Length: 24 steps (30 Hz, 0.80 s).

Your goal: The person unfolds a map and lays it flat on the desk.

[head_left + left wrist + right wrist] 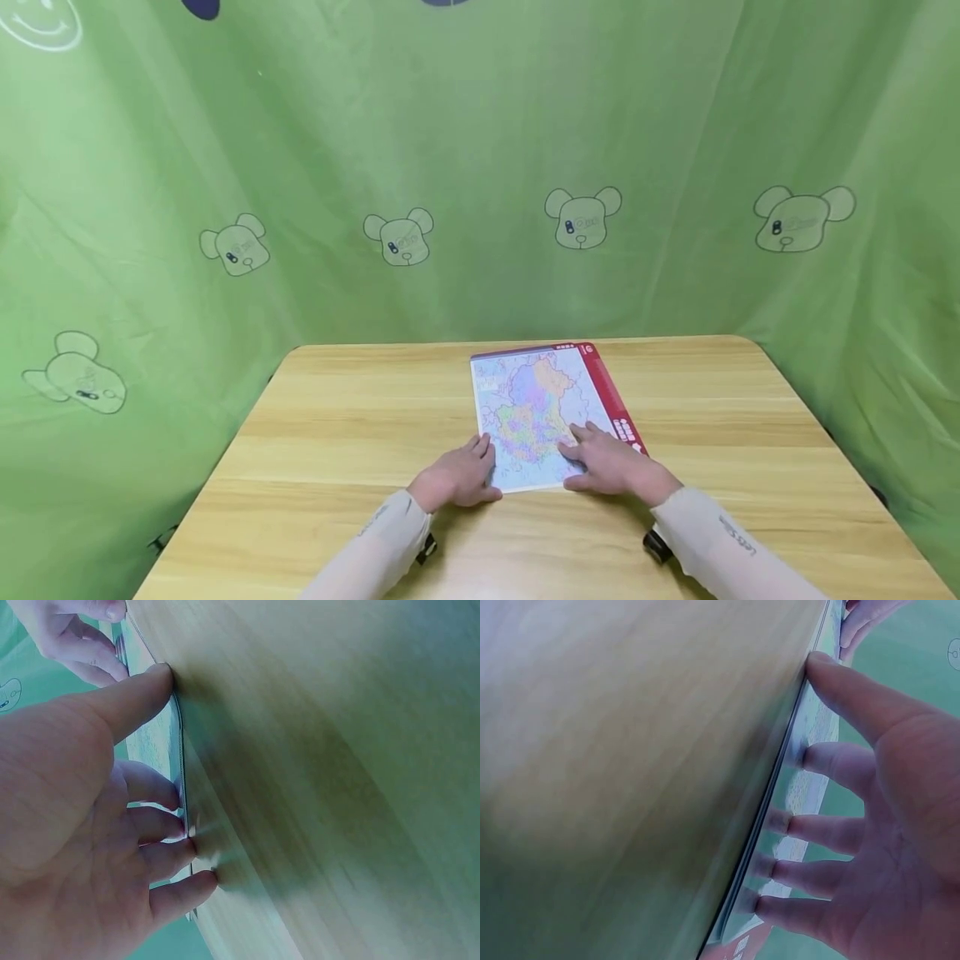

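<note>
"Head view: where does the map (536,396) lie?"

"On the counter (360,400), towards its far side and a little askew. The left hand (461,475) is at its near left corner; the right hand (609,462) is spread over its near right part, beside the red border (609,387)."

"And the grip, on each side?"

"Released on both, I'd say. In the left wrist view the fingers are loosely extended, their tips at the map's edge, and the thumb touches that edge too. In the right wrist view the fingertips rest apart on the glossy face, with the thumb at the near edge. Nothing is pinched."

"So what does doing this well look like?"

"It reads as steadying or squaring the sheet, though that's my judgement. I'd use both hands equally: let the left corner act as a guide, and keep the right fingers light, so the map turns without skidding."

"What would you watch for?"

"A heavy right palm could drag one side and leave it more crooked. Thumbs at the near edge make a good stop; level them with each other and the edge should follow."

"Is it a single board or layered?"

"I can't tell. The edge shows dark and thin, so I'd handle it gently either way."
</note>
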### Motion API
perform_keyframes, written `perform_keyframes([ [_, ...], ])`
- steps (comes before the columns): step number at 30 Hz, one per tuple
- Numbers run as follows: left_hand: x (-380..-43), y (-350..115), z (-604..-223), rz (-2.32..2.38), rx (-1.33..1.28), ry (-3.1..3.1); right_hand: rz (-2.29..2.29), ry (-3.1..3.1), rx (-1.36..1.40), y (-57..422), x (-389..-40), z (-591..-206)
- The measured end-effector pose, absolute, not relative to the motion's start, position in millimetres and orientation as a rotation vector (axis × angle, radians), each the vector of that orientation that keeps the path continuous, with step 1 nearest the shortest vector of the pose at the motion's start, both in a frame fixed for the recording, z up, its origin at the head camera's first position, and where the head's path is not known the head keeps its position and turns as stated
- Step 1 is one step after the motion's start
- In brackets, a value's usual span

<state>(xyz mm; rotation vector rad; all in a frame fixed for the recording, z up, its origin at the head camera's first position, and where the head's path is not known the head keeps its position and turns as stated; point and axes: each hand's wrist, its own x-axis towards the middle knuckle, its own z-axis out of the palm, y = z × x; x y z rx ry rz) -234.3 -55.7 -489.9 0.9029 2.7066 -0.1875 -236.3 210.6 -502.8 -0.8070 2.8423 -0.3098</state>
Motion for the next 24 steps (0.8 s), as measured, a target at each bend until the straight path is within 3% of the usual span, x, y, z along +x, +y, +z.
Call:
perform_keyframes([
  [24, -235.3, -57.1, -491.3, -0.204, 0.902, 2.71, -0.327, 2.828, -0.769, 209.0, -235.8, -499.6],
])
